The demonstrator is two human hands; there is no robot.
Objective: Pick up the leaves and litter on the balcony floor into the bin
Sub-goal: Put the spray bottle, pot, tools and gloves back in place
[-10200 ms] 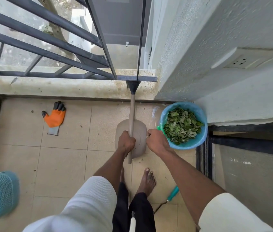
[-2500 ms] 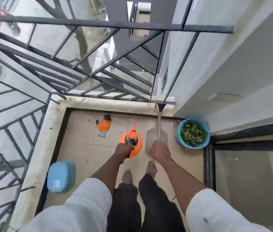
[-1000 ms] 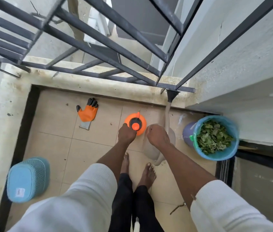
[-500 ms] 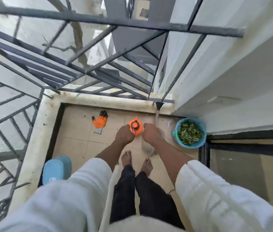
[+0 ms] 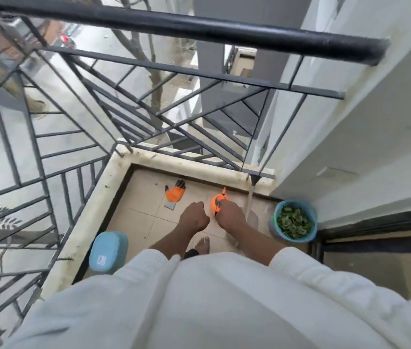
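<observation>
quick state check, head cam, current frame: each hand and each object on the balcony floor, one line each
Left hand: closed fist, nothing visible in it.
Right hand: gripping the orange plastic spray bottle, upright.
Blue plastic bin: upright, open, holding green leaves.
Orange and black work glove: flat on tiles, unworn.
Beige long-handled dustpan: handle leaning against ledge.
Light blue lidded plastic container: on the floor, shut.

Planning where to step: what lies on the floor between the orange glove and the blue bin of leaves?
In the head view, between the orange glove and the blue bin are the orange spray bottle and the propped dustpan.
</observation>
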